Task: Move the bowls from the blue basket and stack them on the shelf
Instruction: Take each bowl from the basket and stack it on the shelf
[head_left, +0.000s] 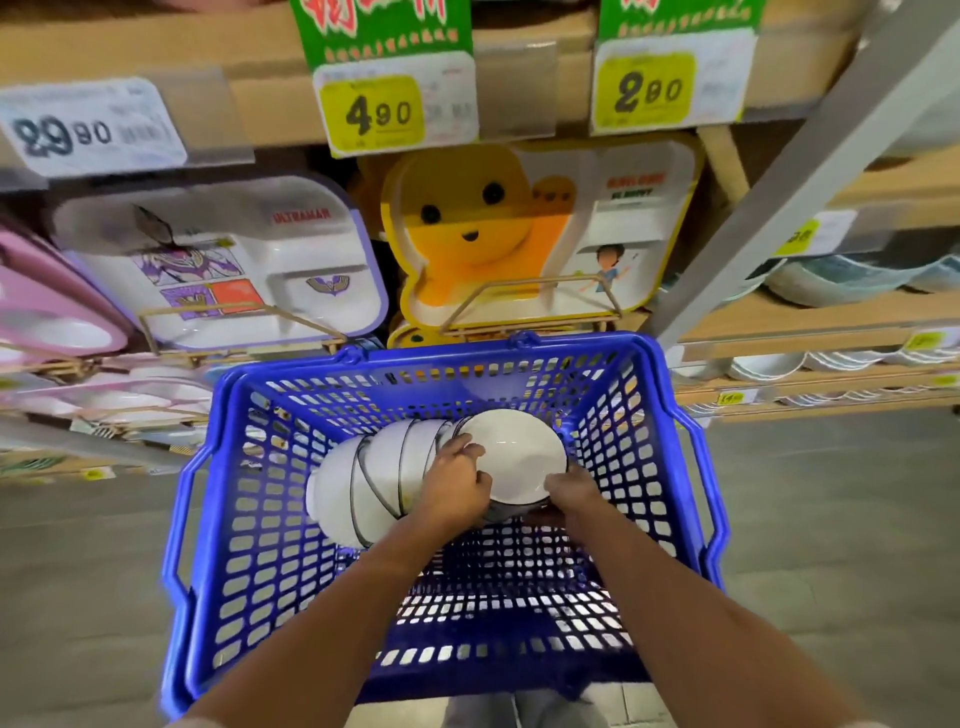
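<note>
A blue plastic basket (249, 545) stands in front of the shelves, seen from above. Inside it lies a row of several nested white bowls with dark rims (363, 483), tipped on its side. At the row's right end one white bowl (519, 457) faces up toward me. My left hand (457, 480) grips that bowl's left rim, with fingers between it and the rest of the row. My right hand (569, 493) holds the same bowl at its lower right edge. Both forearms reach down into the basket.
Behind the basket, a wooden shelf (779, 317) holds children's divided trays: a white and purple one (291, 260) and a yellow cartoon one (498, 244). To the right, white bowls (763, 366) sit on lower shelves. A grey upright post (810, 171) slants at right. Price tags hang above.
</note>
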